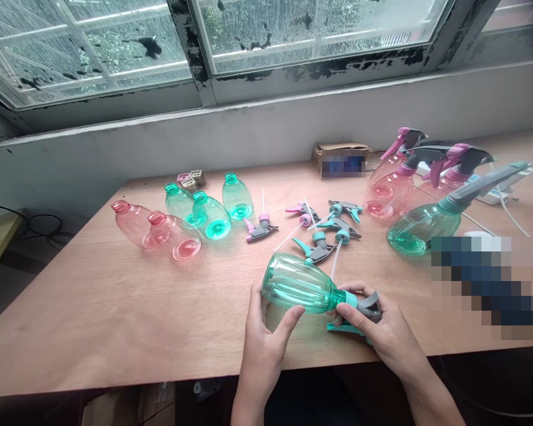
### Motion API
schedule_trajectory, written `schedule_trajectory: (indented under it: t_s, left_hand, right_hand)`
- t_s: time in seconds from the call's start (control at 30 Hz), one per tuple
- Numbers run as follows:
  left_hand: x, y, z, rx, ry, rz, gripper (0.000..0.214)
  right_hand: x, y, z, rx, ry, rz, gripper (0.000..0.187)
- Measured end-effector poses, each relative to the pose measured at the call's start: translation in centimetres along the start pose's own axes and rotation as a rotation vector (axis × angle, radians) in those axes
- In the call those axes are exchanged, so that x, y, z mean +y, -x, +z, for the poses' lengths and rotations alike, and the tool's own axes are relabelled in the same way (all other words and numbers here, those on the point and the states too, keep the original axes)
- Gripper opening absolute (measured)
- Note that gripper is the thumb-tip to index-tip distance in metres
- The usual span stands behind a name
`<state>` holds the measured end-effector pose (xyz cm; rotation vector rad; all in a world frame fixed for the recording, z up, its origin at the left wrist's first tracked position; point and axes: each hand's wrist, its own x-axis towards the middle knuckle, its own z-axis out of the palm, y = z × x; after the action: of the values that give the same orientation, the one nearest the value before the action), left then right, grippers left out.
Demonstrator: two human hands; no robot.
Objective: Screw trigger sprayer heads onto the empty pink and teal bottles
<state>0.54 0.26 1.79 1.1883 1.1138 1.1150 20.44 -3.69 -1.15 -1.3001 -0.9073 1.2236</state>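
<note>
A green spray bottle (299,284) lies sideways between my two hands above the front of the table. Its base end rests in my left hand (269,334), with the thumb along the near side and the other fingers behind it. At the neck, my right hand (375,325) grips the grey and teal trigger sprayer (368,305), its thumb near the teal collar. The sprayer sits on the bottle's mouth; whether it is fully tightened I cannot tell. Just beyond the bottle lie several loose trigger sprayers (320,251) with thin white tubes, teal and pink.
Open green bottles (217,216) and pink bottles (175,236) stand at the left. Assembled pink sprayers (388,186) and a green one (426,228) stand at the right. A cardboard box (342,160) sits by the wall. The wooden table (137,331) ends close to my forearms.
</note>
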Motion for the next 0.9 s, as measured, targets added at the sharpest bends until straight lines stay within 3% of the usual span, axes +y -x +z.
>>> schedule_trajectory:
  t_s: [0.9]
  left_hand:
    - [-0.01,0.03,-0.11,-0.02,-0.01,0.003,0.054]
  right_hand:
    - [-0.2,0.08,0.26,0.012,-0.02,-0.005,0.04]
